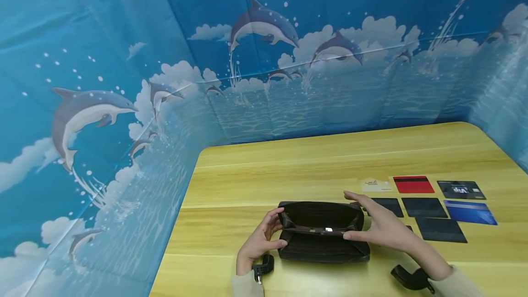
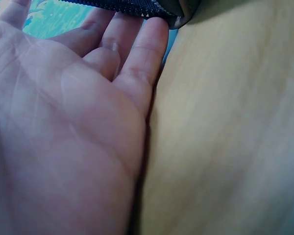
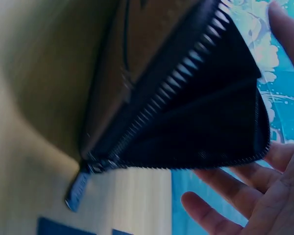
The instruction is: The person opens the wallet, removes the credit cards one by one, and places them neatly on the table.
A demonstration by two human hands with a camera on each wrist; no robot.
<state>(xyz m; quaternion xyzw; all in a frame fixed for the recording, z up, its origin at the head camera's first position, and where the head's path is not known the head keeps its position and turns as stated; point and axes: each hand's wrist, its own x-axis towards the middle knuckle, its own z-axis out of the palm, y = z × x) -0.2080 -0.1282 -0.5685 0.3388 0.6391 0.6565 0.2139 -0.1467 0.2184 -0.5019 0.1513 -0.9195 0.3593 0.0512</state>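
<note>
A long black zip wallet [image 1: 323, 253] lies on the table with its mouth spread wide, showing dark inner compartments and a small shiny spot near the middle divider. At its left end is my left hand [image 1: 264, 237], which holds that end between the thumb at the front half and the fingers at the back corner. In the left wrist view its fingers [image 2: 144, 54] meet the zipper edge. My right hand [image 1: 385, 226] spreads around the right end, thumb by the divider and fingers loosely extended. The zipper pull [image 3: 77, 191] hangs at the wallet's corner in the right wrist view.
Right of the wallet lie several cards: a white card [image 1: 376, 185], a red card [image 1: 414, 185], a black VIP card [image 1: 461, 190], a blue card [image 1: 470, 212] and plain black ones such as a front black card [image 1: 441, 230]. A dolphin-print curtain [image 1: 264, 104] surrounds the wooden table [image 1: 231, 173].
</note>
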